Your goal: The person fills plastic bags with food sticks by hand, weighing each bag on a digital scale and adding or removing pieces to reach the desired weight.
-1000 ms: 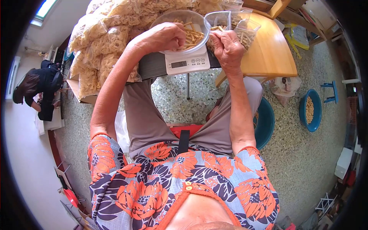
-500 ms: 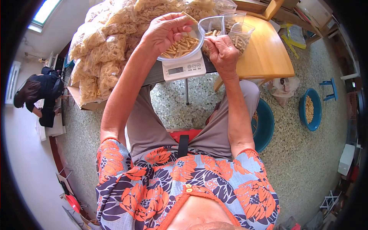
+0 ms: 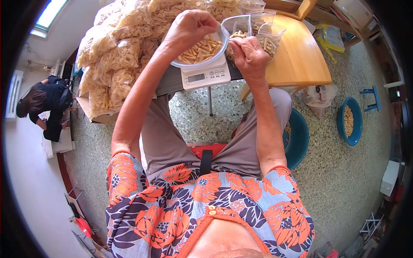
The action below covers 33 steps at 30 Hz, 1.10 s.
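Observation:
My left hand [image 3: 192, 26] is above a round clear plastic bowl [image 3: 198, 65], its fingertips pinched together near the mouth of a clear plastic bag [image 3: 238, 22]. What the pinch holds, if anything, is hidden. Short tan sticks [image 3: 202, 49] fill part of the bowl, which rests on a white digital scale [image 3: 206, 76]; its display is too small to read surely. With fingers curled, my right hand [image 3: 251, 60] grips the front of the clear bag, which contains similar sticks. Another open bag of sticks [image 3: 270, 41] stands right beside it.
Packed bags of pale dried food [image 3: 112, 64] are piled at the left. A wooden chair [image 3: 301, 56] adjoins the dark table [image 3: 172, 86]. Blue tubs [image 3: 297, 142] and a blue stool [image 3: 371, 99] stand on the floor at the right. Another person [image 3: 47, 101] bends over at far left.
My left hand has turned over and moved slightly right toward the bag; the stick it pinched is no longer visible. The bowl appears shifted slightly left. My right hand stays on the bag.

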Available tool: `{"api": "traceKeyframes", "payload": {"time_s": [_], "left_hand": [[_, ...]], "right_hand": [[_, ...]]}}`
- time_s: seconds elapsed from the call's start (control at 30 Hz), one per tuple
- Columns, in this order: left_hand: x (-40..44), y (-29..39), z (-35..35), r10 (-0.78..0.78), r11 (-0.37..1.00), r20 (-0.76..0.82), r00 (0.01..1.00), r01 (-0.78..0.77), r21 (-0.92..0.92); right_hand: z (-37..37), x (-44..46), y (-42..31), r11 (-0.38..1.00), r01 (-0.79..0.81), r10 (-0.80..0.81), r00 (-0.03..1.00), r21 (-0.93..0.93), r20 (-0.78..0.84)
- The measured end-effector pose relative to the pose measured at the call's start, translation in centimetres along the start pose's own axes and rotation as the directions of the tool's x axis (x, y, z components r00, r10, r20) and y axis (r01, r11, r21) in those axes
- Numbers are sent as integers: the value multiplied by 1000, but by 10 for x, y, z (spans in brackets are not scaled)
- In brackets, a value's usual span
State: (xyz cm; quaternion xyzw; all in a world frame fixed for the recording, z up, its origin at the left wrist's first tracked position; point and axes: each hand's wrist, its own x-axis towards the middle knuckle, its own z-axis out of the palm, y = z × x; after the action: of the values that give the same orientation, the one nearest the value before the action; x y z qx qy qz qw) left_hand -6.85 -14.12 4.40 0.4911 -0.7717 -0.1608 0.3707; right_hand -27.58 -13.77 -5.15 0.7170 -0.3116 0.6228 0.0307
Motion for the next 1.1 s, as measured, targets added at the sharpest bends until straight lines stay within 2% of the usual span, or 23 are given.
{"api": "traceKeyframes", "payload": {"time_s": [0.07,0.1,0.13,0.2,0.4,0.6,0.67,0.8,0.9,0.97,1.0,1.07,1.1], "left_hand": [[-9,-6,-13,-83,994,208,975,66,86],[-13,-5,-18,-83,992,238,968,56,117],[-18,-4,-20,-83,991,236,968,56,118],[-26,0,-24,-187,961,287,940,113,253],[-35,-16,-14,-168,965,264,950,104,240],[-35,-19,-6,-213,976,324,922,186,111],[-36,-17,-6,-266,958,346,900,287,-12],[-37,-17,-5,-236,958,374,897,280,-66],[-37,-14,-5,-219,965,327,919,254,-67],[-36,-7,-10,-300,917,245,922,350,-193],[-35,-6,-12,-301,917,243,922,350,-192],[-33,-4,-16,-394,709,269,879,477,-520],[-32,-10,-18,-357,526,333,873,482,-701]], "right_hand": [[1,1,-1,1000,11,-11,1000,1,-3],[0,1,-1,1000,10,-10,1000,5,5],[0,1,-2,1000,9,-9,1000,8,12],[0,1,-2,1000,10,-10,1000,8,12],[0,0,-2,1000,10,-10,1000,-3,25],[2,-1,-1,1000,9,-9,1000,6,25],[2,-1,-1,1000,7,-7,1000,9,27],[3,1,-2,1000,14,-14,999,3,29],[3,0,-2,1000,16,-17,999,5,33],[3,0,-2,1000,14,-14,999,8,36],[3,0,-1,1000,15,-15,999,2,35],[4,0,-1,1000,19,-19,999,-2,29],[3,0,-2,1000,13,-13,999,-1,31]]}}
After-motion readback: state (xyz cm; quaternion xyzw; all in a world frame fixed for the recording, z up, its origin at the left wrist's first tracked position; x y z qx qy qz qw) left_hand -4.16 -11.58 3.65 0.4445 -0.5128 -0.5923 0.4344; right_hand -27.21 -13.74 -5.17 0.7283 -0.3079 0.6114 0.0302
